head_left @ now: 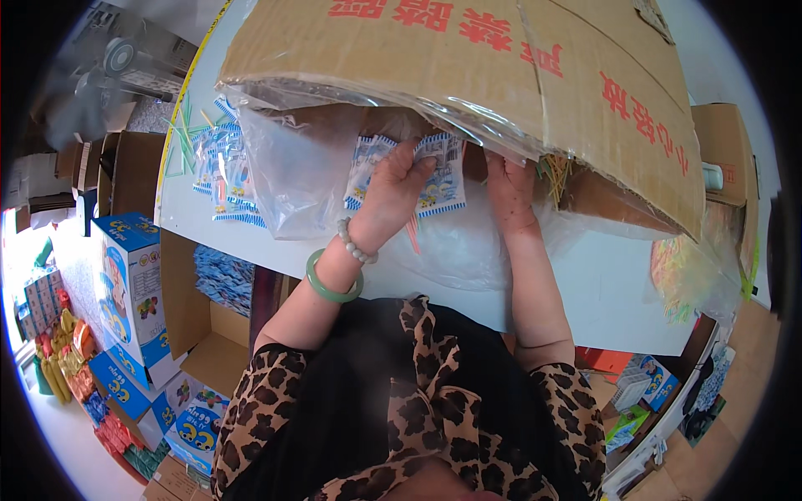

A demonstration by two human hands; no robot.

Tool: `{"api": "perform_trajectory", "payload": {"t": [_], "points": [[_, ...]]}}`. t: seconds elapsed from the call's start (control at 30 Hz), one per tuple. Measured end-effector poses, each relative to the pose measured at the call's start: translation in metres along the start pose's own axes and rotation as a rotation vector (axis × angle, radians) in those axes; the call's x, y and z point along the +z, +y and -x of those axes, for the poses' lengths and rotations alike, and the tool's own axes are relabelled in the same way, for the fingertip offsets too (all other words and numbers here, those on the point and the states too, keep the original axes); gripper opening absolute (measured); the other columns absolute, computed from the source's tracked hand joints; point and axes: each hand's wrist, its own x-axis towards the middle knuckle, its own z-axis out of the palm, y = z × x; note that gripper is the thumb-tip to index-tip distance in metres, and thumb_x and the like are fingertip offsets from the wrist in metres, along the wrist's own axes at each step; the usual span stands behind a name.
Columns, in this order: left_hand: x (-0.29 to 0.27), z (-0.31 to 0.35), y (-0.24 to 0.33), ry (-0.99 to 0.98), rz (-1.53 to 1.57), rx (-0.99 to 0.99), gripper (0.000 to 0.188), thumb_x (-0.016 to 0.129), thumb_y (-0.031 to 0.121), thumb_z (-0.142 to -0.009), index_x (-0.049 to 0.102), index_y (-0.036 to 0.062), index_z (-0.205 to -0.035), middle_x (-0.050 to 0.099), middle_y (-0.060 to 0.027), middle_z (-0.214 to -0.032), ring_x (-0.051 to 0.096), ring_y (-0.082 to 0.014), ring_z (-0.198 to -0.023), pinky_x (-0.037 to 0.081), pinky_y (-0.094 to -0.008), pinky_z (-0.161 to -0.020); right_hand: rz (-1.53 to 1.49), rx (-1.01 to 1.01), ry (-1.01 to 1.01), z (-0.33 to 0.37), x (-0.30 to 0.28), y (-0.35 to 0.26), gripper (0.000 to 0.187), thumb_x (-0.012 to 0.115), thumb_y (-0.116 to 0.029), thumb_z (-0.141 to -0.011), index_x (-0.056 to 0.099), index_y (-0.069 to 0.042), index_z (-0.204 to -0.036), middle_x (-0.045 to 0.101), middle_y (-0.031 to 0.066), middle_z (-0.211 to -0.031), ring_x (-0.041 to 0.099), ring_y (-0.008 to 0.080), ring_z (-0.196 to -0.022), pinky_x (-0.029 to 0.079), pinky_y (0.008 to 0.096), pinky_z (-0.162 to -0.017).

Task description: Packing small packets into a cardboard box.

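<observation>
My left hand, with a beaded bracelet and a green bangle on its wrist, is closed on blue-and-white printed packets in front of the opening of a large cardboard box. Thin pinkish sticks poke out below that hand. To its right, my right hand reaches in under the box's edge, where its fingers are hidden. Beside it a bundle of thin yellowish sticks shows at the opening. Clear plastic film lines the box and spills onto the table under both hands.
More packets and loose green sticks lie on the white table at the left. A bag of pastel-coloured sticks sits at the right edge. Blue-and-white cartons and an open cardboard box stand below left.
</observation>
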Motion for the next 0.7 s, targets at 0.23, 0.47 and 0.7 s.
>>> {"api": "perform_trajectory", "payload": {"t": [0.23,0.47,0.7], "points": [[-0.007,0.004,0.003,-0.031,0.051,-0.051,0.007,0.058,0.004,-0.085,0.061,-0.0018,-0.086,0.062,0.0002,-0.075,0.051,-0.0039,-0.07,0.046,-0.0214,-0.064,0.05,0.089,-0.028,0.001,0.004,0.012,0.02,0.057,-0.009,-0.082,0.062,-0.005,-0.101,0.063,0.0145,-0.095,0.059,0.0316,-0.091,0.046,0.0394,-0.08],[-0.011,0.011,-0.007,-0.018,-0.008,-0.069,0.011,0.059,0.007,-0.084,0.062,-0.0029,-0.088,0.062,-0.0006,-0.079,0.052,-0.0048,-0.073,0.045,-0.0221,-0.065,0.23,0.039,-0.303,-0.008,0.003,0.009,0.026,0.051,-0.022,-0.086,0.061,-0.008,-0.106,0.061,0.015,-0.106,0.055,0.032,-0.101,0.042,0.0426,-0.088],[-0.02,0.013,-0.002,-0.05,-0.089,-0.059,0.013,0.059,0.007,-0.083,0.062,-0.0037,-0.09,0.062,-0.0035,-0.079,0.053,-0.0077,-0.075,0.045,-0.0239,-0.068,0.106,0.065,-0.371,-0.042,0.008,-0.01,0.035,0.047,-0.037,-0.091,0.061,-0.011,-0.109,0.061,0.0098,-0.11,0.056,0.0258,-0.103,0.043,0.038,-0.088]]}}
